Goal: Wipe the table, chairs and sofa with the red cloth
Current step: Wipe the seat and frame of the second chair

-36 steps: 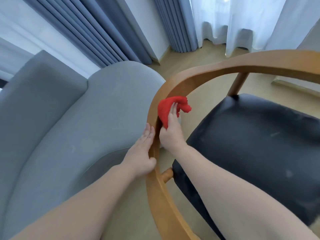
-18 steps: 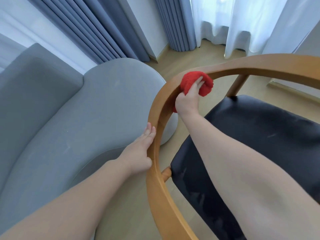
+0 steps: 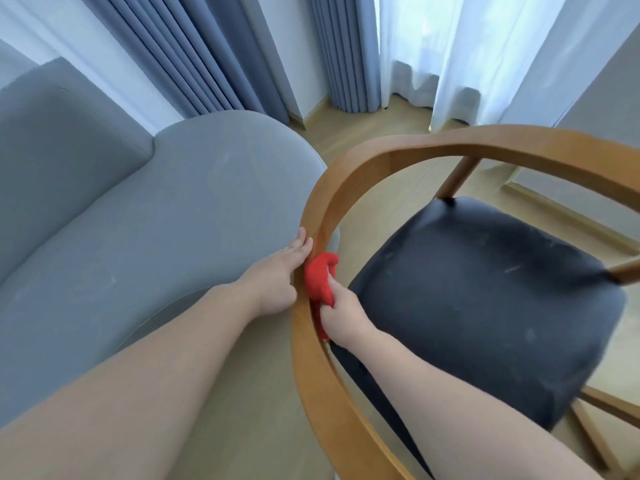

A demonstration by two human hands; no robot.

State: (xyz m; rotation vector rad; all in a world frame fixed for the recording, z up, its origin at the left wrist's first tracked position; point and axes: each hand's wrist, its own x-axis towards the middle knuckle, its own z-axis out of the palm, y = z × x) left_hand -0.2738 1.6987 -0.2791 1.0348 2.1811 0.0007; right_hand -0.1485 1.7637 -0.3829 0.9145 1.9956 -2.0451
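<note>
the right hand, just below the centre of the frame, is curling its fingers round the red cloth and pressing it against the inner face of the chair's curved wooden rail. the cloth is showing as a bright red, fuzzy wad, with one rounded fold poking up above the fingers and a thin tail hanging below the hand along the rail. the left hand is lying just left of it on the outer side of the same rail, fingers straight and together, pointing up the frame and gripping nothing; the rail is running between the two hands. the rail is sweeping from the lower centre up and across to the right edge, ringing a dark padded seat that is showing pale scuffs. a grey sofa is filling the left, its rounded arm sitting just beside the chair. blue-grey curtains are hanging along the top, white sheers at the upper right, above a pale wood floor.
</note>
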